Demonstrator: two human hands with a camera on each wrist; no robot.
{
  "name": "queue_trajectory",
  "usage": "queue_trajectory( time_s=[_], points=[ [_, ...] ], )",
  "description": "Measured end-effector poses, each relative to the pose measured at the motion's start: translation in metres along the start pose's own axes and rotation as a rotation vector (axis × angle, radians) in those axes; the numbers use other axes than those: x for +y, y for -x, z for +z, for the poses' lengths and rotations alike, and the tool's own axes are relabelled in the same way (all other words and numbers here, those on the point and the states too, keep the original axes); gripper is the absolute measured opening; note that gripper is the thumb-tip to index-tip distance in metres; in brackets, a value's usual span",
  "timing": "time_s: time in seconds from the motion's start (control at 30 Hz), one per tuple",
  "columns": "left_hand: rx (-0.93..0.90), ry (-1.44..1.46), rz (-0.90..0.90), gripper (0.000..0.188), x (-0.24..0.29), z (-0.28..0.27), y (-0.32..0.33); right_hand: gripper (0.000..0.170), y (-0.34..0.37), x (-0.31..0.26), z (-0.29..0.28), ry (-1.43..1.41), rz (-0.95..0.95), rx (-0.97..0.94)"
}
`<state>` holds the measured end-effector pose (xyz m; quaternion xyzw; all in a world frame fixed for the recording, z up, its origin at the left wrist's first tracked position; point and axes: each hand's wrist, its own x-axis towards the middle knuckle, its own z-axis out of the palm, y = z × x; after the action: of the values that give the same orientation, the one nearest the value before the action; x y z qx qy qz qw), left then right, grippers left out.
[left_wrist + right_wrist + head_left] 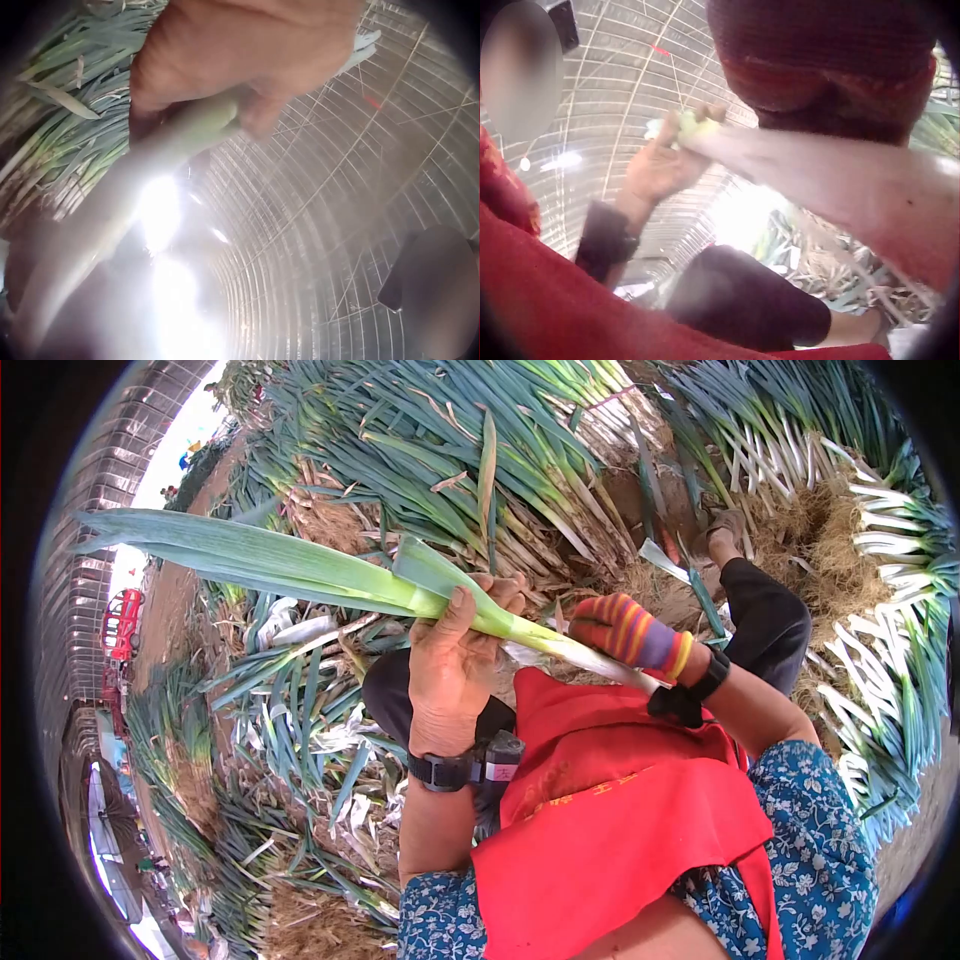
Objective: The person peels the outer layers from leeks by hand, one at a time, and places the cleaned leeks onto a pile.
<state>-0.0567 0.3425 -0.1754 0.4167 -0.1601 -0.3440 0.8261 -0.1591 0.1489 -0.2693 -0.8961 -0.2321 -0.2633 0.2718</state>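
A long leek [270,560] lies slantwise across the lap, its broad green leaves to the left and its pale stem to the right. My bare left hand [460,655] grips it where the leaves meet the stem, thumb on the near side. The left wrist view shows that hand [247,52] bent over the leek [105,202]. My right hand [635,635], in a striped knit glove, has its fingers curled at the white stem. In the right wrist view the stem [840,176] passes close against the dark glove [825,67], and the thumb is hidden.
Heaps of leeks [400,440] lie ahead, with white-stemmed leeks [880,690] in a row at right. Loose leaves and peelings [320,730] cover the ground at left. A red apron [620,810] covers the lap; a foot [725,535] stands in front.
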Motion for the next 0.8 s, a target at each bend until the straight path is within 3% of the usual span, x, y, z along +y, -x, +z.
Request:
queue_trajectory(
  time_s=[0.03, 0.07, 0.13, 0.2, 0.27, 0.3, 0.4, 0.47, 0.53, 0.57, 0.6, 0.67, 0.73, 0.8],
  points=[
    [0.038, 0.008, -0.01, 0.033, 0.0, -0.002, -0.001, 0.025, 0.008, -0.001, 0.003, -0.184, 0.2, 0.016],
    [0.043, 0.006, -0.012, 0.033, 0.0, -0.003, -0.002, 0.025, 0.003, -0.013, -0.002, -0.189, 0.201, 0.016],
    [0.153, -0.039, -0.029, 0.035, -0.004, -0.001, -0.004, 0.023, -0.017, -0.043, -0.02, -0.271, 0.414, 0.102],
    [0.206, -0.034, -0.06, 0.035, -0.009, 0.002, -0.007, 0.022, -0.028, -0.054, -0.026, -0.164, 0.386, 0.074],
    [0.276, -0.024, -0.082, 0.036, -0.013, 0.0, -0.007, 0.019, -0.025, -0.049, -0.015, 0.004, 0.21, 0.17],
    [0.22, -0.019, -0.087, 0.036, -0.015, -0.004, -0.005, 0.015, -0.017, -0.047, -0.005, -0.143, 0.374, 0.108],
    [0.076, 0.009, -0.087, 0.036, -0.012, -0.004, 0.004, 0.012, -0.014, -0.036, -0.009, -0.058, 0.251, 0.099],
    [-0.026, 0.037, -0.087, 0.036, -0.014, -0.002, 0.005, 0.011, -0.016, -0.027, -0.009, -0.12, 0.285, 0.127],
    [-0.305, 0.06, 0.03, 0.037, -0.017, -0.003, 0.001, 0.014, -0.02, -0.014, -0.012, -0.41, 0.221, -0.008],
    [-0.31, 0.061, 0.029, 0.037, -0.015, -0.001, 0.0, 0.019, -0.016, -0.006, -0.003, -0.595, 0.637, -0.08],
    [-0.332, 0.04, 0.036, 0.038, -0.011, 0.001, 0.0, 0.019, -0.011, 0.004, 0.005, -0.591, 0.641, -0.071],
    [-0.359, 0.022, 0.035, 0.039, -0.004, 0.006, -0.001, 0.02, 0.003, 0.02, 0.015, -0.212, 0.544, -0.368],
    [-0.328, 0.099, 0.103, 0.033, 0.006, 0.007, -0.004, 0.021, 0.025, 0.028, 0.012, -0.174, 0.506, -0.326],
    [-0.338, 0.099, 0.131, 0.034, 0.015, 0.0, -0.008, 0.02, 0.053, 0.045, 0.011, -0.024, 0.744, -0.492]
  ],
)
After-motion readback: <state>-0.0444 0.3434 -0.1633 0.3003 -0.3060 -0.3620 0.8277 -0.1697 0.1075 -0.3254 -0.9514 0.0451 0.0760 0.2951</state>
